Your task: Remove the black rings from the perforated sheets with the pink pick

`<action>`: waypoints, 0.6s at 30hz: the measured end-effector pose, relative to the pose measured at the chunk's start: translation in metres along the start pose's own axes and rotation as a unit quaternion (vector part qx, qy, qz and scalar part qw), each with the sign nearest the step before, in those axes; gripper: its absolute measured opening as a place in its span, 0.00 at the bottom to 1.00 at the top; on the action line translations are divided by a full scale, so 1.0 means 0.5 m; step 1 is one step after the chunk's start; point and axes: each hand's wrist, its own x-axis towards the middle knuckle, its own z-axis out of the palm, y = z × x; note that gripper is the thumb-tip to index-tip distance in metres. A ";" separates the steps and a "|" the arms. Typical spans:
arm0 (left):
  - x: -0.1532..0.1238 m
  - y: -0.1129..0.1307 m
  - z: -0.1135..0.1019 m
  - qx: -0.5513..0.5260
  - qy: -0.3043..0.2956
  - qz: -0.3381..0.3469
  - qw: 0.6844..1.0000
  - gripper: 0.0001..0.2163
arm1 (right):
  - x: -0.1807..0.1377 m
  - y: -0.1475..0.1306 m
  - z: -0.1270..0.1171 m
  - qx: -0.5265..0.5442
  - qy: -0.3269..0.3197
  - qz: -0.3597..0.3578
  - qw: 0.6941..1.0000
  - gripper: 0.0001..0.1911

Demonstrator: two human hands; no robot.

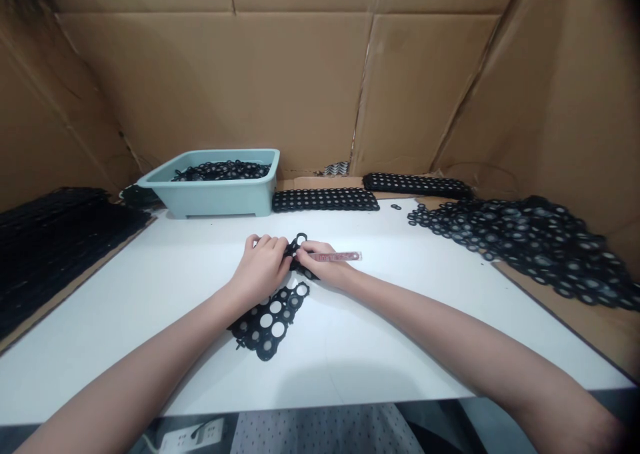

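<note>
Dotted cloth (325, 431) over the person's lap lies nearest, just below the white table (150, 361). Left hand (260, 269) curls over a black perforated rubber strip (299, 254) at the table's middle, while right hand (320, 262) pinches a slim pink stick (336, 257) against it. Another black perforated piece (267, 322) lies just nearer. A pale teal tub (215, 201) of black pieces stands far left; a loose black heap (520, 247) spreads right.
</note>
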 end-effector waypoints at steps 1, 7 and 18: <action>0.000 0.000 0.000 0.001 0.000 0.001 1.000 0.08 | 0.000 0.000 0.000 -0.001 0.000 -0.001 1.000 0.15; 0.000 0.002 -0.003 0.022 -0.007 0.004 1.000 0.08 | -0.001 -0.002 0.000 -0.008 0.004 -0.002 1.000 0.15; 0.000 0.001 -0.001 0.032 -0.009 0.007 0.999 0.08 | -0.002 -0.001 -0.002 -0.005 -0.001 0.001 1.000 0.15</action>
